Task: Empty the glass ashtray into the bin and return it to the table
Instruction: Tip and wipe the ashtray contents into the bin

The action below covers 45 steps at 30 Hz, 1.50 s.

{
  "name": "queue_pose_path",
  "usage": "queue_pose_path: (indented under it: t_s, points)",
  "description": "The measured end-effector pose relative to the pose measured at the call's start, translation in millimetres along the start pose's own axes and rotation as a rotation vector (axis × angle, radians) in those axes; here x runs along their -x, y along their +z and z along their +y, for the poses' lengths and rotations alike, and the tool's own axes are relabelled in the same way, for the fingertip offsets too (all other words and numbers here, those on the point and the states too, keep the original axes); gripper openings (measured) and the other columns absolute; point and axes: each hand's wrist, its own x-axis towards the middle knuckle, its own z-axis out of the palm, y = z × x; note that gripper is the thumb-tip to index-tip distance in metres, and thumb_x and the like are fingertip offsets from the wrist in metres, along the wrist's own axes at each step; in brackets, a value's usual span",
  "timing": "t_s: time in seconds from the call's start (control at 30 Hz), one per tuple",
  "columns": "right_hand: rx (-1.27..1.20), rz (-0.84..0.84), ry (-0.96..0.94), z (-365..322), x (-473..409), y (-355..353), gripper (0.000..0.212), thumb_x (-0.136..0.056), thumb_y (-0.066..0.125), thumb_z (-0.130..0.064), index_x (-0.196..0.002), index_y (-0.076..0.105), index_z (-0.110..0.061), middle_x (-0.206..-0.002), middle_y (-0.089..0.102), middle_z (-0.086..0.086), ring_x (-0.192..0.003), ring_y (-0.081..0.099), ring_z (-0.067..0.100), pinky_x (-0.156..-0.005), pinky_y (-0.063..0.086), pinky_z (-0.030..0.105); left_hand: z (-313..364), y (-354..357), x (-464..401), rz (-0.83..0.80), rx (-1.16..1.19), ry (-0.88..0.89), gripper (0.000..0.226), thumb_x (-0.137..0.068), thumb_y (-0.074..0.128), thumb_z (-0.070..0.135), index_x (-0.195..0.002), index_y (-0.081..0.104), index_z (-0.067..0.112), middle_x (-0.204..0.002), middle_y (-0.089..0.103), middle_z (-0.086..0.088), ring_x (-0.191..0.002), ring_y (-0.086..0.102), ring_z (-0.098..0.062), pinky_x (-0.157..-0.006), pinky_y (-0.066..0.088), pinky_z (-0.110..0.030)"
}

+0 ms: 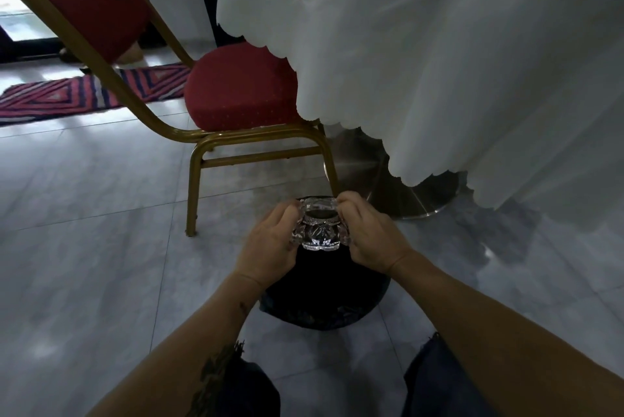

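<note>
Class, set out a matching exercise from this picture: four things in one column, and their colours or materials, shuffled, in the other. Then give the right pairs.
Things:
1. ashtray
2. bin
3. chair seat
4. tablecloth

Descriptions:
A. white, scalloped edge
B. clear cut glass
C. red
D. black

Pairs: 1-B, 2-D, 3-C, 4-A

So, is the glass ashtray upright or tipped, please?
Tipped: the glass ashtray, held by both hands over the black bin, faces away.

Chair leg [332, 177] and tablecloth [439, 79] close beyond the bin [324, 298].
</note>
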Motion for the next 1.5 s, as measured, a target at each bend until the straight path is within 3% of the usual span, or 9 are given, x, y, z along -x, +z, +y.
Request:
queue_pose_path:
  t_s: [0.57, 0.73, 0.9, 1.07, 1.17, 1.27, 1.33, 1.4, 1.5]
  points:
    - [-0.039, 0.039, 0.002, -3.9, 2.4, -10.8, 0.038, -0.077, 0.073, 0.003, -0.112, 0.059, -0.002, -0.121, 0.061, 0.017, -0.094, 0.066, 0.031, -0.069, 0.063, 0.047, -2.2, -10.0, 0.6, 0.052, 0.000, 0.053, 0.036, -0.080, 0.067, 0.007, -0.115, 0.059, 0.004, -0.117, 0.065, -0.012, -0.085, 0.066, -0.029, -0.069, 0.060, -0.042]
    - [-0.152, 0.008, 0.060, -3.9, 3.3, -14.2, 0.048, -0.082, 0.064, 0.005, -0.121, 0.047, -0.016, -0.112, 0.061, 0.010, -0.081, 0.065, 0.028, -0.068, 0.061, 0.051, -6.3, -7.5, 0.2, 0.099, 0.176, -0.099, 0.033, -0.082, 0.065, 0.008, -0.114, 0.061, 0.017, -0.098, 0.071, 0.001, -0.081, 0.066, -0.014, -0.069, 0.058, -0.035]
    - [-0.246, -0.007, 0.199, -8.4, -0.2, -15.2, 0.053, -0.089, 0.054, -0.001, -0.135, 0.043, -0.024, -0.120, 0.060, 0.005, -0.086, 0.064, 0.026, -0.077, 0.058, 0.051, -8.0, -6.3, 0.2, 0.135, 0.327, -0.247, 0.028, -0.086, 0.067, 0.009, -0.098, 0.057, 0.033, -0.070, 0.066, 0.016, -0.059, 0.062, -0.001, -0.050, 0.044, -0.009]
    - [-0.446, 0.010, 0.371, -10.2, -3.6, -9.9, 0.050, -0.093, 0.050, 0.002, -0.137, 0.051, -0.023, -0.105, 0.067, -0.001, -0.080, 0.062, 0.004, -0.070, 0.051, 0.027, -8.8, -2.1, -0.5, 0.057, 0.457, -0.469, 0.023, -0.089, 0.069, 0.020, -0.092, 0.064, 0.042, -0.084, 0.074, 0.009, -0.074, 0.073, -0.011, -0.066, 0.063, -0.034]
    - [-0.520, 0.029, 0.481, -10.4, -4.4, -4.5, 0.052, -0.092, 0.048, 0.003, -0.137, 0.055, -0.023, -0.107, 0.073, 0.004, -0.093, 0.070, 0.013, -0.087, 0.060, 0.036, -8.9, 0.1, -3.7, 0.005, 0.480, -0.568, 0.005, -0.090, 0.065, 0.028, -0.092, 0.069, 0.030, -0.087, 0.075, -0.001, -0.080, 0.071, -0.021, -0.078, 0.061, -0.049]
    - [-0.537, -0.002, 0.611, -8.4, -6.7, 5.1, 0.053, -0.095, 0.047, -0.004, -0.142, 0.052, -0.027, -0.111, 0.073, 0.009, -0.095, 0.071, 0.021, -0.094, 0.058, 0.046, -9.4, 0.7, -9.0, -0.023, 0.601, -0.684, 0.014, -0.090, 0.063, 0.030, -0.085, 0.072, 0.020, -0.080, 0.073, -0.013, -0.082, 0.069, -0.037, -0.082, 0.057, -0.057]
    - [-0.555, -0.014, 0.678, -6.6, -9.3, 12.8, 0.052, -0.097, 0.046, -0.008, -0.146, 0.050, -0.027, -0.126, 0.069, 0.008, -0.107, 0.068, 0.020, -0.102, 0.054, 0.045, -9.7, 1.3, -12.1, -0.031, 0.716, -0.787, 0.014, -0.094, 0.064, 0.024, -0.085, 0.074, 0.018, -0.087, 0.073, -0.015, -0.091, 0.069, -0.040, -0.087, 0.057, -0.057]
    - [-0.599, -0.002, 0.721, -6.5, -10.9, 20.6, 0.051, -0.099, 0.045, -0.008, -0.147, 0.050, -0.024, -0.133, 0.066, 0.007, -0.114, 0.065, 0.020, -0.105, 0.052, 0.041, -10.8, 2.2, -14.5, -0.032, 0.801, -0.859, 0.015, -0.096, 0.064, 0.020, -0.084, 0.073, 0.023, -0.099, 0.074, -0.015, -0.093, 0.071, -0.032, -0.078, 0.063, -0.045]
    - [-0.657, 0.005, 0.792, -5.5, -12.0, 31.7, 0.047, -0.100, 0.045, -0.006, -0.143, 0.052, -0.026, -0.119, 0.070, 0.005, -0.098, 0.070, 0.018, -0.082, 0.058, 0.030, -17.0, 5.4, -17.4, -0.043, 0.905, -0.941, 0.014, -0.097, 0.063, 0.019, -0.086, 0.072, 0.018, -0.104, 0.070, -0.021, -0.087, 0.070, -0.029, -0.062, 0.063, -0.030]
